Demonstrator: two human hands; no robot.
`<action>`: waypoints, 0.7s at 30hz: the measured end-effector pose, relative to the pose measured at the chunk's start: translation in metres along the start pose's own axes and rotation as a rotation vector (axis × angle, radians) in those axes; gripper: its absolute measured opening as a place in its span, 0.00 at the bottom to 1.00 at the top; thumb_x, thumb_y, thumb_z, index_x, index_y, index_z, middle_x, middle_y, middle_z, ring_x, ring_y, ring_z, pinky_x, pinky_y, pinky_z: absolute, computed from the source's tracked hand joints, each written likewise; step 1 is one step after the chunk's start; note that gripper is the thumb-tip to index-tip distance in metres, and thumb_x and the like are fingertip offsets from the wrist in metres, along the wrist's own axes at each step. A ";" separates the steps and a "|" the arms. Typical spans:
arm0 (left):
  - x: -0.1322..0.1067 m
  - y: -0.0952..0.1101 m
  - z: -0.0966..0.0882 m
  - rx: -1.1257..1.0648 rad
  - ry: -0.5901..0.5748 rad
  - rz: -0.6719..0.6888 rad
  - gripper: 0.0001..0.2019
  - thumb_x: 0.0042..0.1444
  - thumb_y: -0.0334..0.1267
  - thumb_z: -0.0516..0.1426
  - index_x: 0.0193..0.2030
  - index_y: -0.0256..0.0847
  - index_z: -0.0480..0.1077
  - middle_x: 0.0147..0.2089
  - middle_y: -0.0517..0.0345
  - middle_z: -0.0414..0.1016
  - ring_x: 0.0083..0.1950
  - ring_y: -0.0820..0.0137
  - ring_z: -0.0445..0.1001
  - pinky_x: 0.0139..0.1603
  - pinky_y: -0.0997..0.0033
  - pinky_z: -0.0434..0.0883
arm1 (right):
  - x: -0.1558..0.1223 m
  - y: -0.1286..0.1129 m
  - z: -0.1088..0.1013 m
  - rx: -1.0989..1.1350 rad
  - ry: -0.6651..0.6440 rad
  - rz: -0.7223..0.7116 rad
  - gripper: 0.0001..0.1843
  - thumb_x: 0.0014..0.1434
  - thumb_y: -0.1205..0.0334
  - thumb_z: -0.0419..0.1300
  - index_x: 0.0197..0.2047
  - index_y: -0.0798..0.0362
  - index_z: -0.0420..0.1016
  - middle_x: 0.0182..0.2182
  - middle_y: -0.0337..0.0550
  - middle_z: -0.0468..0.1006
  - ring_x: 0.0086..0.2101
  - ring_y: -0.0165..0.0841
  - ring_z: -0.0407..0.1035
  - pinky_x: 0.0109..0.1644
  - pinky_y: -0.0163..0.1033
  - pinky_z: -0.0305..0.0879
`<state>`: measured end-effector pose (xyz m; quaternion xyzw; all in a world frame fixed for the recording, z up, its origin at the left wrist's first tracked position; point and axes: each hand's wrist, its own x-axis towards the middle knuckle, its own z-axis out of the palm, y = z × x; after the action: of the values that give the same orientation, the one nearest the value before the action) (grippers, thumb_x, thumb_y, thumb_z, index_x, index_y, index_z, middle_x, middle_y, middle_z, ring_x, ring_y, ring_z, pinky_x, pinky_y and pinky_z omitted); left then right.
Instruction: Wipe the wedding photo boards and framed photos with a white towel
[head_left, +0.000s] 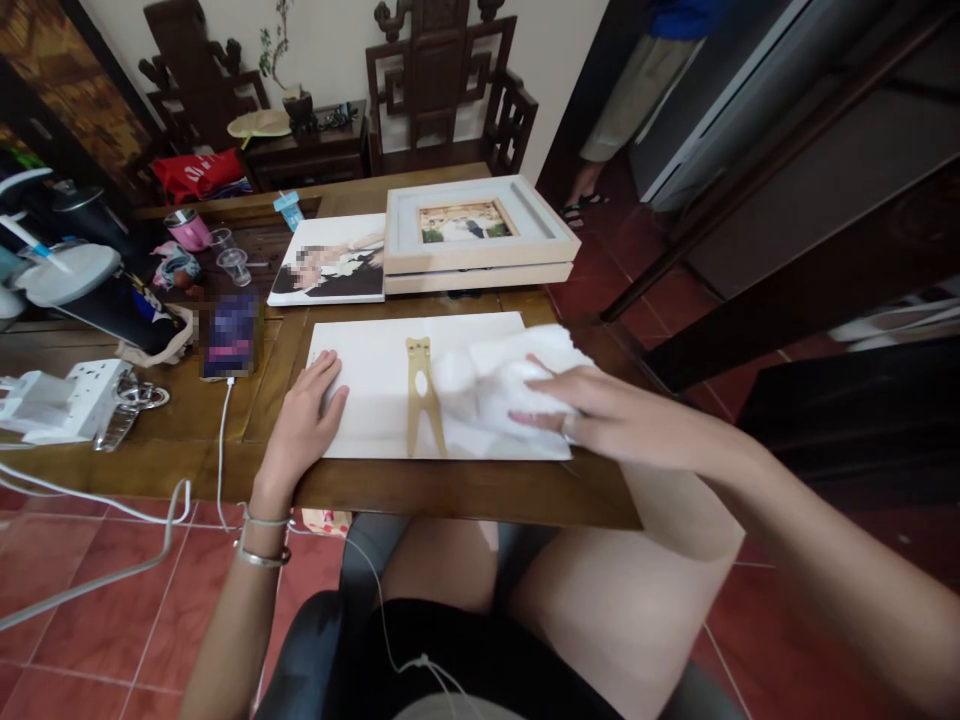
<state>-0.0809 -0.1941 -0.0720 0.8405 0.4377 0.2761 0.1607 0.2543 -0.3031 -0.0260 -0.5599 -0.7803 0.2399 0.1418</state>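
Note:
A white flat board (375,385), a frame lying face down, rests on the wooden table (465,490) with its tan fold-out stand (421,395) showing in the middle. My left hand (307,420) lies on the board's left edge, fingers flat and apart. My right hand (592,405) presses a white cloth (499,385) onto the board's right half, fingers closed over it.
Stacked light wooden frames (480,235) and a photo print (330,262) lie further back. A phone (231,335) on a cable, a white power strip (67,400), plastic cups (234,265) and clutter fill the left. Carved chairs (442,85) stand behind. Another person's legs (622,110) are by the doorway.

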 end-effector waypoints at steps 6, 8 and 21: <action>-0.001 0.000 0.000 -0.016 0.003 -0.002 0.21 0.66 0.41 0.53 0.62 0.36 0.69 0.68 0.42 0.66 0.71 0.57 0.63 0.72 0.47 0.60 | 0.079 0.014 -0.027 0.107 0.075 0.042 0.19 0.64 0.47 0.49 0.32 0.51 0.72 0.37 0.47 0.78 0.43 0.46 0.72 0.53 0.52 0.66; -0.001 -0.001 0.000 -0.012 0.002 -0.004 0.21 0.66 0.40 0.53 0.62 0.35 0.69 0.68 0.42 0.66 0.71 0.57 0.63 0.72 0.47 0.60 | 0.092 0.017 -0.030 0.134 0.094 0.059 0.21 0.64 0.44 0.49 0.31 0.51 0.70 0.34 0.46 0.77 0.40 0.45 0.71 0.51 0.51 0.66; 0.000 0.000 0.001 0.027 0.003 0.000 0.21 0.66 0.40 0.52 0.61 0.32 0.70 0.67 0.39 0.67 0.70 0.57 0.63 0.72 0.50 0.60 | -0.031 -0.033 0.006 -0.047 0.040 -0.185 0.14 0.60 0.66 0.49 0.36 0.47 0.75 0.26 0.40 0.75 0.35 0.40 0.75 0.57 0.51 0.69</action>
<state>-0.0804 -0.1946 -0.0724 0.8422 0.4414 0.2716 0.1485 0.2351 -0.3420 -0.0119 -0.4933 -0.8311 0.1963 0.1657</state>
